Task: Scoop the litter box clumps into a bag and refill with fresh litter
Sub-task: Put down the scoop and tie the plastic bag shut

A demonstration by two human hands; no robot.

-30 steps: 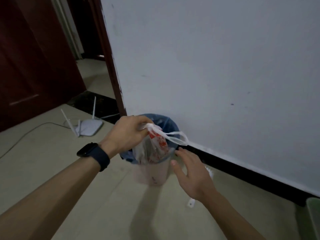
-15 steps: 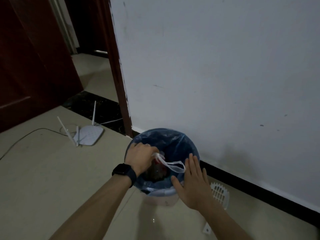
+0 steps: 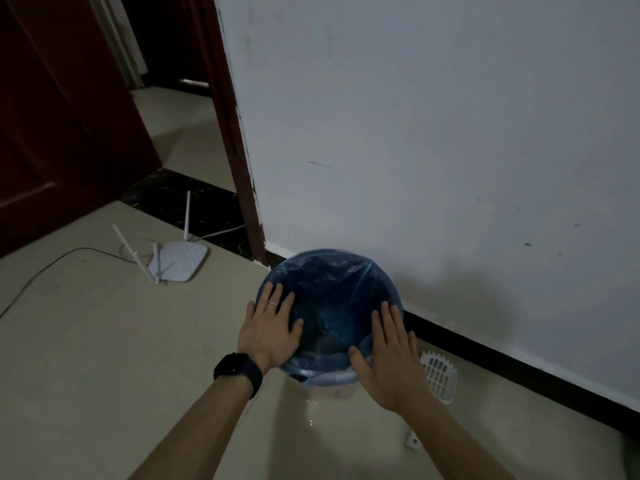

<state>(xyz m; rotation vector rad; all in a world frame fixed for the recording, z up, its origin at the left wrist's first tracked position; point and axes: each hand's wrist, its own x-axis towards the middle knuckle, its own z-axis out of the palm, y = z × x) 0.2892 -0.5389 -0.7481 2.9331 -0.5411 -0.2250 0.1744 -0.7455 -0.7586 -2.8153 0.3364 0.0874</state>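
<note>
Well, both hands lie flat over a round bin point(image 3: 332, 380) lined with a blue bag point(image 3: 329, 282), which stands on the floor point(image 3: 104, 341) against a white wall point(image 3: 415, 133). The left hand point(image 3: 270, 336) rests on the near-left rim and the right hand point(image 3: 393, 362) on the near-right rim. Each grip is slack, with fingers straight and spread, holding nothing. Between the hands a dark crumpled heap shows inside the bin, too dim to identify. A white slotted scoop point(image 3: 439, 377) lies on the floor just beside the bin, its handle mostly hidden behind the right arm. The left wrist wears a black watch point(image 3: 235, 368), its face dark. A white router point(image 3: 180, 261) sits off to the left.
</note>
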